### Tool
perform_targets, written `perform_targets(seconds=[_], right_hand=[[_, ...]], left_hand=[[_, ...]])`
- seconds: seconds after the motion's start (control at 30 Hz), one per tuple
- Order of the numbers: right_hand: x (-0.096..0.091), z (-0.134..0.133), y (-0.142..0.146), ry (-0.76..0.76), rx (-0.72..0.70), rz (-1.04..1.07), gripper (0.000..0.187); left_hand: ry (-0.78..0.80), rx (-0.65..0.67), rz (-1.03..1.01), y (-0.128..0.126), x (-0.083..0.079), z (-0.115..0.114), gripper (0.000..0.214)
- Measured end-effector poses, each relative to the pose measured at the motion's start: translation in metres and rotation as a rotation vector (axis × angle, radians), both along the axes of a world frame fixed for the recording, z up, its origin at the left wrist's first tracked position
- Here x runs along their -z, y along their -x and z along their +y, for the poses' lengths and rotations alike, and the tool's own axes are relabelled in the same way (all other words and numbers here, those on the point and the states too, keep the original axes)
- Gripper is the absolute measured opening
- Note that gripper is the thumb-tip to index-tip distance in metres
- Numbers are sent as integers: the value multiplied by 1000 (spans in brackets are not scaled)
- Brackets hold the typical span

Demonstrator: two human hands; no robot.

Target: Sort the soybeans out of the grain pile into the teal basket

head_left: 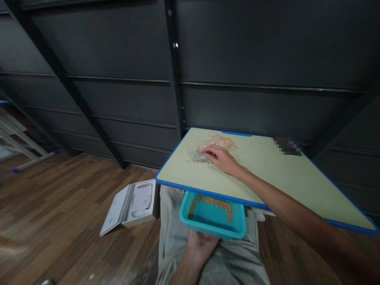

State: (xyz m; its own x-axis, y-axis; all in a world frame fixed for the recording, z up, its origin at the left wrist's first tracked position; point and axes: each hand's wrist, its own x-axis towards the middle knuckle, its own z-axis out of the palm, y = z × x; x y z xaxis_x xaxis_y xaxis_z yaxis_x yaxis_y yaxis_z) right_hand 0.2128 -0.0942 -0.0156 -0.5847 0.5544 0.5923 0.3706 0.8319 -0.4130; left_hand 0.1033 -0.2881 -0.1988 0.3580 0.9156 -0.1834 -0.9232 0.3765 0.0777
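Note:
My left hand is under the turquoise plastic tray, gripping it from below just in front of the table edge; most of its fingers are hidden by the tray. Round yellow beans, which look like soybeans, lie along the tray's far and side walls. Over the table reaches my right hand, its fingers curled together at a spread of whitish grains and beans. Whatever is between those fingertips is too small to make out. Touching or just below them is a clear, glassy-looking piece.
An opened white box stands on the wooden floor to the left of my legs. On the table's far right lies a dark, blurred-out object. Dark metal panels rise right behind the table. White table legs show at far left.

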Motion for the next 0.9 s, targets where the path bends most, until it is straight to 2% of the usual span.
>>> perform_targets(seconds=[0.27, 0.5, 0.67, 0.77, 0.9], right_hand=[[-5, -12, 3, 50, -31, -29, 17], [-3, -20, 4, 296, -121, -5, 15], [-6, -31, 7, 501, -254, -45, 16], [-10, -38, 9, 559, -327, -66, 18], [-11, -42, 9, 582, -336, -62, 18]], left_hand=[[16, -132, 22, 4, -2, 1, 42], [-40, -183, -31, 4, 2, 2, 53], [-42, -248, -14, 6, -2, 3, 48], [5, -266, 0, 8, -3, 3, 45], [21, -252, 0, 10, -4, 3, 45]])
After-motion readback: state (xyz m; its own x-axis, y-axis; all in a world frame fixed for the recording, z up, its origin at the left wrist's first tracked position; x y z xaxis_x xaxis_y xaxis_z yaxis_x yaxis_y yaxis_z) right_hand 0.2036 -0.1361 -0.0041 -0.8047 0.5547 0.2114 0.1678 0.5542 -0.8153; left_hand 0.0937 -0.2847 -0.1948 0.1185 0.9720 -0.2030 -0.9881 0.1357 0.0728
